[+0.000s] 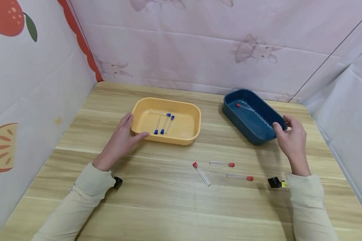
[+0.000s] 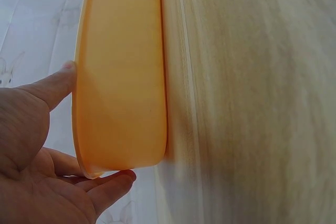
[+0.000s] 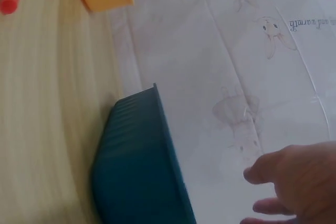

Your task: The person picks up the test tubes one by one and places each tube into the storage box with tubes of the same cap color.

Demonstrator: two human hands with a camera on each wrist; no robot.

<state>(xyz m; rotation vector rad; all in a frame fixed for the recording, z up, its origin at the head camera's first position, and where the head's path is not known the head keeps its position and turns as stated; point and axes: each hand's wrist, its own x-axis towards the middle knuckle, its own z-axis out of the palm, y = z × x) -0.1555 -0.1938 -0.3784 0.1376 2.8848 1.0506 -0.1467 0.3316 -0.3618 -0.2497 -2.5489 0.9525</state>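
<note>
My left hand (image 1: 120, 138) is at the near left corner of a yellow plastic tray (image 1: 185, 141), thumb along its front rim and fingers round the left end. In the left wrist view the thumb (image 2: 63, 80) touches the rim of the tray. Several clear tubes with blue caps (image 1: 162, 131) lie inside. At the right end of a dark blue tray (image 1: 244, 129), my right hand (image 1: 292, 140) has its thumb over the rim. The right wrist view shows its fingers extended, apart from the tray wall. One red-capped tube (image 1: 244, 107) lies in the blue tray.
On the wooden table (image 1: 157, 201), in front of the trays, lie three red-capped tubes: one slanted tube (image 1: 202, 174), an upper tube (image 1: 220, 164) and a lower tube (image 1: 238, 176). A printed sheet (image 1: 181, 43) hangs behind the table. Both wrists wear small black devices.
</note>
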